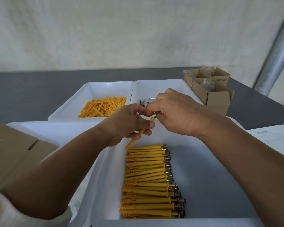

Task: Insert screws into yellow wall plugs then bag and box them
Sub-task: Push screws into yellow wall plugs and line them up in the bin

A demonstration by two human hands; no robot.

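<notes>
Left hand [129,123]: curled round a yellow wall plug [142,132], thumb and fingers gripping its middle, open end tilted up toward 1 o'clock. Right hand [175,112]: fingertips pinched together at that open end, apparently on a screw [155,116], mostly hidden by the fingers; cannot tell how deep in the plug. Both held above the far rim of the near tray [105,185].

Risks from here, as a judgement only:
- Pushing the screw in crooked: jamming against the plug wall, or bending the plug, since gripped only at the middle.
- Loosening the pinch too early: dropping the screw into the near tray, onto the neat row of finished plugs [146,177] at 6 o'clock, and disturbing the order there.
- Releasing the plug carelessly: losing it in the gap between trays.

Further out:
- Loose screws [143,104] in the screw tray [156,83] at 12 o'clock, just beyond the fingers.
- Empty plugs [103,107] in the plug tray [90,86] at 11 o'clock.
- Small open cardboard boxes [218,99] holding clear bags at 2 o'clock.
- Flat cardboard [15,153] at 9 o'clock.
- A printed sheet [272,136] at 3 o'clock.

Bagging of the finished row apparently not yet begun.
</notes>
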